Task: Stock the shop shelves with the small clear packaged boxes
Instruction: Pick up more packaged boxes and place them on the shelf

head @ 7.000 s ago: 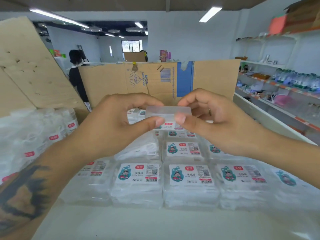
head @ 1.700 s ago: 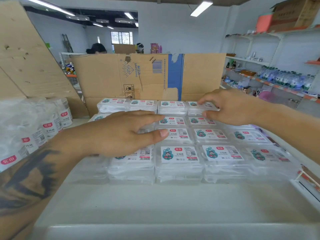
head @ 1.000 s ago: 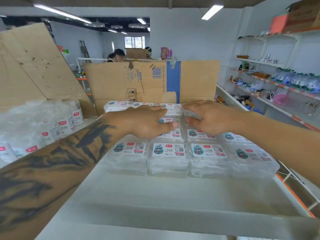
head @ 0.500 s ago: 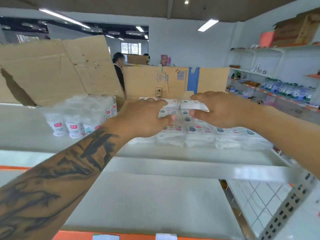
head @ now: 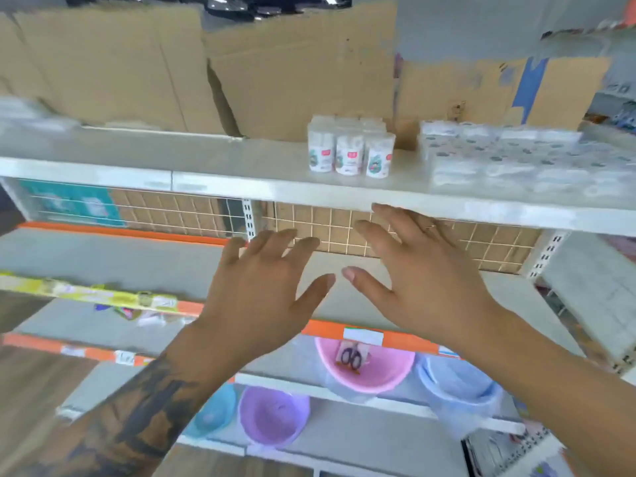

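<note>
Fingers of both hands are spread and straight, gripping nothing: the left hand and the right hand hang side by side, thumbs nearly meeting, in front of and below the top shelf. A dark tattoo covers the left forearm; a thin ring shows on one finger of the right hand.

Small clear packaged boxes sit stacked in rows at the right end of the top shelf, well above both hands and touched by neither; motion blur smears their labels. Just left of them on the same shelf stands a cluster of round white tubs with red labels. Flattened cardboard sheets lean behind the shelf.

Beneath the top shelf, a wire grid panel backs a bare grey shelf with an orange front edge. Lower still sit plastic basins: pink, purple and two blue.
</note>
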{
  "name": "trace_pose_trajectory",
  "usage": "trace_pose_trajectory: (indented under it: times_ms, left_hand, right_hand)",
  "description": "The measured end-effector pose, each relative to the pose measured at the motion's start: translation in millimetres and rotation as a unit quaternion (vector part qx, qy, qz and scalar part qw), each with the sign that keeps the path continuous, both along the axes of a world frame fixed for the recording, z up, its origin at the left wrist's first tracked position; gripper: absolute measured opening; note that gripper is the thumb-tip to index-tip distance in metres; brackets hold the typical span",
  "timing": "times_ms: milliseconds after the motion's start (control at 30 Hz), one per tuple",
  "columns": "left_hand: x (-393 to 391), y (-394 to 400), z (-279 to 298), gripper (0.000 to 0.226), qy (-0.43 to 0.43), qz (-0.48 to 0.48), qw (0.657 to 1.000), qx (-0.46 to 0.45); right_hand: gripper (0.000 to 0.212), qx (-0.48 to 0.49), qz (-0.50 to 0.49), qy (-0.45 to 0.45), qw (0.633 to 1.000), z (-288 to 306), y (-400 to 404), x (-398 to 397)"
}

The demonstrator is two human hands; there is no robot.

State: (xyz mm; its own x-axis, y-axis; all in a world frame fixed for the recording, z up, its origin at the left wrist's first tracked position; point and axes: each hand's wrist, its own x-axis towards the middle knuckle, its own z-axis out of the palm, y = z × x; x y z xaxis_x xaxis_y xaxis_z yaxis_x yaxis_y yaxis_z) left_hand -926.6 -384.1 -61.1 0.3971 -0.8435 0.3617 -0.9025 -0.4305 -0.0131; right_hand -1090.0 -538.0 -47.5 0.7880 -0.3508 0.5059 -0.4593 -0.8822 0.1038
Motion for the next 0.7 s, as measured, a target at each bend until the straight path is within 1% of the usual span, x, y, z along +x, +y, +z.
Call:
trace_pose_trajectory:
  times_ms: [167,267,367,533,700]
  left_hand:
    - [37,90,-36,0.061,0.031,0.075,0.997,-0.003]
    - [60,135,-47,0.057,0.038,0.128,0.991,-0.016]
    - [87,173,-55,0.059,0.042,0.173,0.984,-0.016]
    - [146,225,-60,0.062,0.029,0.230,0.973,-0.008]
    - [225,254,-50,0.065,0.025,0.257,0.966,0.004]
  right_hand:
    - [0.059,0.007,0.074,0.024,0.997,-29,78,52]
    - [0.054,0.005,0.129,0.021,0.991,-41,111,84]
    - [0.053,0.000,0.171,0.035,0.985,-53,139,126]
    - [0.054,0.002,0.228,0.028,0.973,-67,175,211]
    - [0.054,0.008,0.266,0.009,0.964,-69,199,308]
